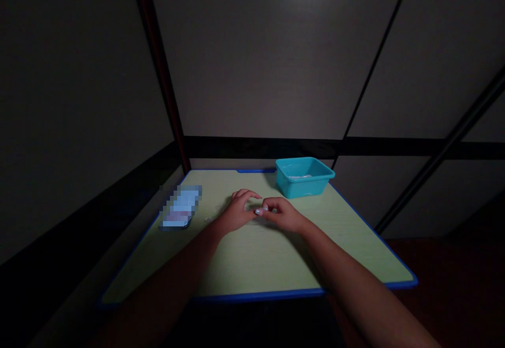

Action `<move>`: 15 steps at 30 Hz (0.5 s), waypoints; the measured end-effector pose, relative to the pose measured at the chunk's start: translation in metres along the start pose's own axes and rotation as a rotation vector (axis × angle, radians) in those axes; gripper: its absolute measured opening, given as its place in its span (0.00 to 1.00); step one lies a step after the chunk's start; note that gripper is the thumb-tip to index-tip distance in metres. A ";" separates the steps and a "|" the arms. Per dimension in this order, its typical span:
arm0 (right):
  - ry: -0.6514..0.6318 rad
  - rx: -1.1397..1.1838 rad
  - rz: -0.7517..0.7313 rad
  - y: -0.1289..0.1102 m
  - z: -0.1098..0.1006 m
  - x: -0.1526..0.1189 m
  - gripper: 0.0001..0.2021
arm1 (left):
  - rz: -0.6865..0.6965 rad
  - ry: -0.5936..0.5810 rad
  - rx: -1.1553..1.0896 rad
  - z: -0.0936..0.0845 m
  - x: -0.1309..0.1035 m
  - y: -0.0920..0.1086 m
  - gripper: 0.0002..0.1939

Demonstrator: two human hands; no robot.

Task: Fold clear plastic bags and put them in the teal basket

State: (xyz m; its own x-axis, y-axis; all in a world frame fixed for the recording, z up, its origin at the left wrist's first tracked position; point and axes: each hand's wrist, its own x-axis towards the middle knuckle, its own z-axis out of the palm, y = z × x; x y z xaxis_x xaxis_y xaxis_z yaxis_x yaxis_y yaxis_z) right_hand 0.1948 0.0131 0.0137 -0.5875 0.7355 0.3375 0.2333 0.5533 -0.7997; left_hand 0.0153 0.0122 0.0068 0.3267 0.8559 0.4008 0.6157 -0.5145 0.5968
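Over the middle of the table (252, 264), my right hand (284, 215) is closed in a pinch. Between its thumb and forefinger is a small, shiny, whitish thing (259, 212), too small to name. My left hand (238, 212) faces it from the left, with fingers curved and held apart from the thumb. The left thumb tip comes close to the shiny thing; I cannot tell whether they touch. Faint clear bits (209, 220) lie on the tabletop just left of my left hand.
A turquoise plastic basket (305, 186) stands at the back right of the table, with something whitish inside. A blurred-out phone-like device (181, 207) lies near the left edge. Blue trim (268, 296) runs along the table's border. Panelled walls (256, 74) rise behind and at the left.
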 end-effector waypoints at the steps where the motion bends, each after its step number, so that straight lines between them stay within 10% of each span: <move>1: -0.012 0.002 0.007 0.000 0.000 0.000 0.20 | 0.004 -0.007 -0.005 0.001 -0.001 0.001 0.14; 15: -0.063 0.093 -0.001 0.004 -0.001 0.000 0.24 | -0.011 -0.023 0.045 0.001 -0.001 0.005 0.12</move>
State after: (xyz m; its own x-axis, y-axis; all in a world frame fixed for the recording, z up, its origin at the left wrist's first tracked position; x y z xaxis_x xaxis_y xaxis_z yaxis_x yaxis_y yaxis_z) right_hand 0.1959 0.0160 0.0109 -0.6363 0.7069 0.3090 0.1609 0.5133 -0.8430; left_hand 0.0188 0.0092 0.0090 0.3357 0.8625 0.3786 0.6505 -0.5030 0.5691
